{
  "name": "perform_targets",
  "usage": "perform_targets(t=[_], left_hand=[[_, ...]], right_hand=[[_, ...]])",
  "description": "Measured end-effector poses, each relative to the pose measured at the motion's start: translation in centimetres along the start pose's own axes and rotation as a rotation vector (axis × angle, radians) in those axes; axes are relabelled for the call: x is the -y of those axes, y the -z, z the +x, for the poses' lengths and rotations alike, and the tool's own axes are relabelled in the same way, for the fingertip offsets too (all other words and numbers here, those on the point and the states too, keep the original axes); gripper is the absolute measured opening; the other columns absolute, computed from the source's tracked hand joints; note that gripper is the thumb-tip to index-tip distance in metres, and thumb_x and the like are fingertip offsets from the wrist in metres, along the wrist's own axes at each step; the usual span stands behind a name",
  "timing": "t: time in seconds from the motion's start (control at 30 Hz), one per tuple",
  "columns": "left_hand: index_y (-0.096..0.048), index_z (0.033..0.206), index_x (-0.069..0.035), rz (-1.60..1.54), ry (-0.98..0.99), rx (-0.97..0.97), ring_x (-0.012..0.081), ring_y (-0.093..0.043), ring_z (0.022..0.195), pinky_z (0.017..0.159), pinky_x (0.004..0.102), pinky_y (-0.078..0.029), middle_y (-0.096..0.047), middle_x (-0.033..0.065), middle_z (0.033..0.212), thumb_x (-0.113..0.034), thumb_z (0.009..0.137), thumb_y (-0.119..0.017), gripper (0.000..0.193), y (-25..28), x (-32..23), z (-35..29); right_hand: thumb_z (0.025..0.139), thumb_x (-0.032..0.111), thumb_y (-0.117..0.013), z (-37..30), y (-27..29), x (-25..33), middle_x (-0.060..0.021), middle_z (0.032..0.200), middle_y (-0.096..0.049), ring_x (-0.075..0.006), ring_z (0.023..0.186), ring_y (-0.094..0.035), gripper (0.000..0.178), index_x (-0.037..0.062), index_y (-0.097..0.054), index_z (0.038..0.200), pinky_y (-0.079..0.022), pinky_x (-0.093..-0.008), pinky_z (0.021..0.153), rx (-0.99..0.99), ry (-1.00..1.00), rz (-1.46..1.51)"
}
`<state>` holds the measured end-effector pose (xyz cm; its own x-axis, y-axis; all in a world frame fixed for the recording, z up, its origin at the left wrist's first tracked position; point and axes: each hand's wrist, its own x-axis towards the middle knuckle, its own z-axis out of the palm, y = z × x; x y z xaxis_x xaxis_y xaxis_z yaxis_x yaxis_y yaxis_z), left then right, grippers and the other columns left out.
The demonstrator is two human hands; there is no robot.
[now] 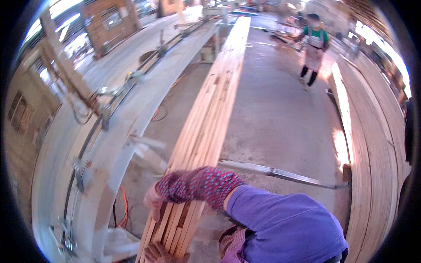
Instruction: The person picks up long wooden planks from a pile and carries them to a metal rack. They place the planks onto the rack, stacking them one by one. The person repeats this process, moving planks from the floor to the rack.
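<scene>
A long bundle of pale wooden strips [206, 122] runs away from me, the strips lying side by side with dark gaps between some of them. My right arm, in a purple sleeve and a checked sleeve cover, reaches left across the bundle. At its left edge my right hand [153, 200] bends over the outer strips, fingers pointing down and closed against them; it is slightly blurred. Nearer, at the lower edge of the picture, my left hand [158, 253] lies on top of the strips with its fingers spread. Its wrist is partly cut off.
To the left stands a long grey metal machine bed [118, 149] with clamps along it. A metal bar [289, 176] crosses low on the right. Stacked long boards [372, 175] line the right side. Farther off, a person [314, 48] in an apron stands on the concrete floor. An orange hose [124, 206] lies beneath the machine.
</scene>
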<state>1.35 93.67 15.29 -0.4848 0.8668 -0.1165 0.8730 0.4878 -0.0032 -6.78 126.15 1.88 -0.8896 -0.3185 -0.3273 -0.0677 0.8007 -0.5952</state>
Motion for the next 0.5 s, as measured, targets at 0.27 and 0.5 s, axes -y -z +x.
perform_targets(t=[0.27,0.5], left_hand=[[-0.022,0.149,-0.009,0.116,0.079,0.037,0.0478,-0.022,0.137,0.113,0.0570,-0.016,-0.028,0.0249,0.149,-0.068,0.057,-0.071,0.119,-0.1,1.0,-1.6],[-0.023,0.149,-0.008,0.055,0.042,-0.041,0.0484,-0.022,0.137,0.113,0.0565,-0.016,-0.028,0.0254,0.149,-0.063,0.060,-0.072,0.116,-0.7,1.4,-2.0]], right_hand=[[0.068,0.065,-0.066,-8.1,1.5,12.3,-0.0122,0.078,-0.069,-0.0316,0.072,-0.066,0.062,0.0061,-0.073,0.083,-0.050,-0.0442,0.067,-0.453,-0.231,-0.304],[0.068,0.052,-0.064,-6.4,0.6,11.8,-0.0084,0.072,-0.067,-0.0296,0.066,-0.063,0.043,0.0103,-0.070,0.067,-0.046,-0.0443,0.056,-0.484,-0.342,-0.269]])
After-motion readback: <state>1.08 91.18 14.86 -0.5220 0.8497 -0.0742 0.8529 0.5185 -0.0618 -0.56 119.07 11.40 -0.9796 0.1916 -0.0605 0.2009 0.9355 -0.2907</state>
